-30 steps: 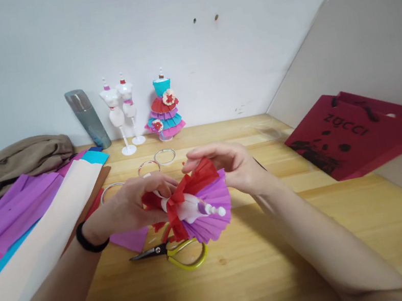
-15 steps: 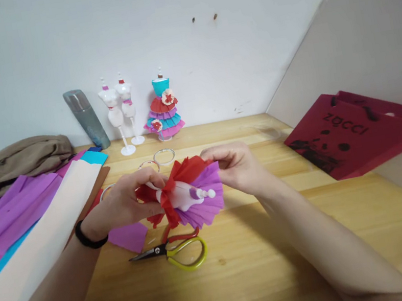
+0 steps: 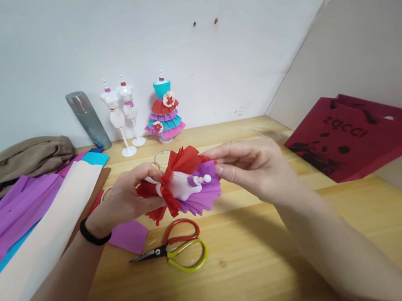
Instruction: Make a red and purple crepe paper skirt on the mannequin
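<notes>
A small white dress-form mannequin (image 3: pixel 181 186) lies sideways in the air above the table, its knobbed neck toward the right. Pleated red crepe paper (image 3: pixel 187 160) and a purple crepe paper ruffle (image 3: pixel 208 193) fan out around it. My left hand (image 3: pixel 133 188) grips the mannequin near its waist, thumb and fingers closed on it. With thumb and forefinger, my right hand (image 3: pixel 258 166) pinches the edge of the ruffle where red and purple meet. Scissors (image 3: pixel 181 246) with one red and one yellow handle lie on the table just below, beside a purple paper piece (image 3: pixel 130 237).
Coloured crepe paper sheets (image 3: pixel 35 226) cover the left side, with a brown cloth (image 3: pixel 24 163) behind. Along the wall stand a leaning bottle (image 3: pixel 89 121), two bare mannequins (image 3: pixel 116 116) and a dressed mannequin (image 3: pixel 165 107). A metal ring (image 3: pixel 162 158) lies behind my hands; a red bag (image 3: pixel 362 137) is at right.
My right hand has shifted slightly right and turned, its thumb now showing on the ruffle's edge. The mannequin is raised a little, uncovering the scissors' red handle.
</notes>
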### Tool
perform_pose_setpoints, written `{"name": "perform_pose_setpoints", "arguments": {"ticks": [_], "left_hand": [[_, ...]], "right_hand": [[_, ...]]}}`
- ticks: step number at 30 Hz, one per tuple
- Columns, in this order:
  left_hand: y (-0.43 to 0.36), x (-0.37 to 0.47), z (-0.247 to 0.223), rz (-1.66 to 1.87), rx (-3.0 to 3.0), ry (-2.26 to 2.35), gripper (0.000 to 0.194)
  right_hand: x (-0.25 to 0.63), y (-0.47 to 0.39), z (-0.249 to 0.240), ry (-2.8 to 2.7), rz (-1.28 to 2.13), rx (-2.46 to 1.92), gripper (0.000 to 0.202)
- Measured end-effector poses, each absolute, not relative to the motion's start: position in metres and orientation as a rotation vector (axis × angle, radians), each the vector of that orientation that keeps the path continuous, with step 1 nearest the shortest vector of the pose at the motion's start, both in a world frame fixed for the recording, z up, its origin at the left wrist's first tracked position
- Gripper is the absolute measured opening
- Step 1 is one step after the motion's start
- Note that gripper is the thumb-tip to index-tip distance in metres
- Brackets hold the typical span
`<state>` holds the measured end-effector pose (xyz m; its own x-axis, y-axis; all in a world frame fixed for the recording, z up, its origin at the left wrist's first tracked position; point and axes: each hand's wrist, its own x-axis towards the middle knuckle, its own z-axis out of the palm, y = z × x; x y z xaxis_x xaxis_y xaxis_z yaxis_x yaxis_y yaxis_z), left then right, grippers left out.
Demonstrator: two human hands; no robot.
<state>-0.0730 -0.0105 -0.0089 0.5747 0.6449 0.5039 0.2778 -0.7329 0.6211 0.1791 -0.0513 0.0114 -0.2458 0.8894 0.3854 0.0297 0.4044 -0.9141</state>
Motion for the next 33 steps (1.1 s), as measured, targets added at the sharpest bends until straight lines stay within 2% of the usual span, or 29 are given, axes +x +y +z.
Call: {"name": "perform_pose_setpoints", "arguments": {"ticks": [9, 12, 16, 21, 28, 33], "left_hand": [[-0.012, -0.07, -0.005, 1.125, 2.444, 0.632, 0.016], [-0.019, -0.065, -0.001, 1.243, 2.781, 0.537, 0.004], [-0.028, -0.061, -0.005, 1.409, 3.437, 0.392, 0.019], [-0.031, -0.061, -0.017, 1.534, 3.664, 0.271, 0.014], [-0.03, -0.062, -0.032, 1.383, 3.73, 0.282, 0.017], [-0.033, -0.06, -0.035, 1.211, 3.812, 0.147, 0.01]], "right_hand": [[0.187, -0.046, 0.016, -1.549, 1.011, -0.771, 0.019], [0.188, -0.029, 0.008, -1.402, 1.08, -0.772, 0.018], [0.189, -0.019, 0.004, -1.341, 1.173, -0.777, 0.018], [0.187, -0.033, 0.012, -1.573, 1.158, -0.851, 0.016], [0.183, -0.049, 0.026, -2.078, 0.95, -0.869, 0.034], [0.176, -0.058, 0.026, -2.286, 0.662, -1.011, 0.017]]}}
